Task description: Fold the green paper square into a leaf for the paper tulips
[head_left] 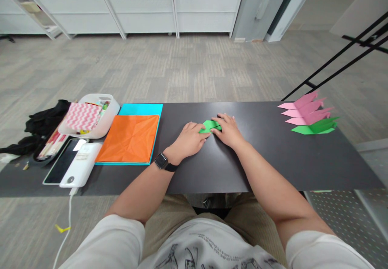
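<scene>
A small piece of green folded paper (211, 126) lies on the dark table between my two hands. My left hand (190, 138), with a black watch on its wrist, has its fingers closed on the paper's left end. On the right end, the thumb and fingers of my right hand (228, 131) grip the paper and press it to the table. A dark crease or slit runs across the paper near my right thumb. Both ends of the paper are partly hidden beneath my fingers.
Pink folded paper figures (307, 108) and a green one (315, 127) stand at the right. Leftward lie orange sheets (129, 139) over blue sheets (142, 109), a white power bank (81, 164) with a cable, a phone (62, 162) and a white plastic box (110, 113).
</scene>
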Demonstrator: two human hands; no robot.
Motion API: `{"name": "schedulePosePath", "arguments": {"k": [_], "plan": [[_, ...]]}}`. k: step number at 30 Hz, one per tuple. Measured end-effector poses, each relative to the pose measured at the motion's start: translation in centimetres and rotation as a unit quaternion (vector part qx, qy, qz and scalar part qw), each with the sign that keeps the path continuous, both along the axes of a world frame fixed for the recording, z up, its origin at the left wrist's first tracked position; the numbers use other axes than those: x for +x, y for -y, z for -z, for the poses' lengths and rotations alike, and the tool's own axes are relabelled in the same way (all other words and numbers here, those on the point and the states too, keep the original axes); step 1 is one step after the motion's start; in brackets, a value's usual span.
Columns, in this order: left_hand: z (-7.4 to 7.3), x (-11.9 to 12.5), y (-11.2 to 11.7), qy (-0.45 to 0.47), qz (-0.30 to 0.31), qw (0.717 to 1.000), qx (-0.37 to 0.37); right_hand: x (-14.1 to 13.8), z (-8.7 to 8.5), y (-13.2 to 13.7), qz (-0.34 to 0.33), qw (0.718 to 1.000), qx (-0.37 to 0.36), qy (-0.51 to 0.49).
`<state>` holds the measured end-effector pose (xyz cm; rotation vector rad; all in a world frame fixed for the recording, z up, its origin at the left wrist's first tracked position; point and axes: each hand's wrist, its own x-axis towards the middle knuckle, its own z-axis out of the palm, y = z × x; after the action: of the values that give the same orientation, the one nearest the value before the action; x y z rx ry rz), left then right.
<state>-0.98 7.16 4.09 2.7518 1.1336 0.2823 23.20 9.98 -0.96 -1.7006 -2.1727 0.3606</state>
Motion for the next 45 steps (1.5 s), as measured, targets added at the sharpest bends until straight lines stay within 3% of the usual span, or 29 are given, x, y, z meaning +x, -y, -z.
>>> {"name": "schedulePosePath", "arguments": {"k": [10, 21, 25, 28, 34, 45], "plan": [[-1.5, -0.8, 1.1, -0.043, -0.057, 0.997, -0.011, 0.0, -0.3, 0.0, 0.003, 1.000, -0.011, -0.004], [-1.0, -1.8, 0.1, -0.015, -0.073, 0.997, -0.022, 0.1, -0.1, -0.2, 0.000, 1.000, -0.011, -0.012], [-1.2, -1.3, -0.5, 0.053, -0.075, 0.995, -0.024, 0.1, -0.1, -0.2, -0.002, 1.000, -0.011, -0.011], [-0.7, -0.7, -0.5, 0.093, -0.038, 0.995, -0.006, 0.2, 0.0, -0.2, -0.002, 1.000, -0.004, -0.012], [0.8, 0.1, 0.0, 0.030, 0.002, 0.999, -0.025, 0.1, 0.1, -0.1, -0.001, 1.000, 0.004, -0.014], [0.8, 0.0, 0.0, 0.010, -0.018, 0.999, -0.039, 2.0, -0.1, -0.5, 0.071, 0.997, -0.014, 0.017]]}}
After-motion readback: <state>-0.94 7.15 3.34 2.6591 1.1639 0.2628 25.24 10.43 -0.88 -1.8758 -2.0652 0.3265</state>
